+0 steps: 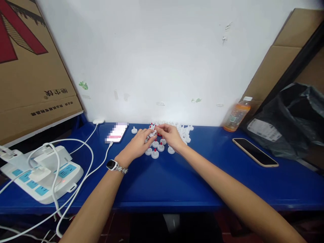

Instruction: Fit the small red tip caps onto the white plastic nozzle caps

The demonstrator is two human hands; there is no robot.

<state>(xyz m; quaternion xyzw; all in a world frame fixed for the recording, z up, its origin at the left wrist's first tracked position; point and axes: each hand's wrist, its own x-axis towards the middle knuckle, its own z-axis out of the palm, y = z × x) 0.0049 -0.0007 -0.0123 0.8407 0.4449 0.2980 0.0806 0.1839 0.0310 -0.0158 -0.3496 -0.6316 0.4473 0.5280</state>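
Observation:
My left hand [138,142] is closed around a white nozzle cap [152,134], holding it above the blue table. Close against it, my right hand [171,135] pinches a small red tip [155,128] at the nozzle's end; the fingers partly hide it. Below the hands stand several white caps with red tips [155,154], upright on their round bases. Plain white nozzle caps [187,134] lie in a pile behind and to the right of my right hand. One plain cap [134,130] stands alone left of my left hand.
A lit phone [117,132] with a charging cable lies at the left, beyond a white power strip [48,179]. On the right are a dark phone [255,152], an orange drink bottle [237,114] and a black plastic bag [286,121]. A cardboard box [37,77] stands left.

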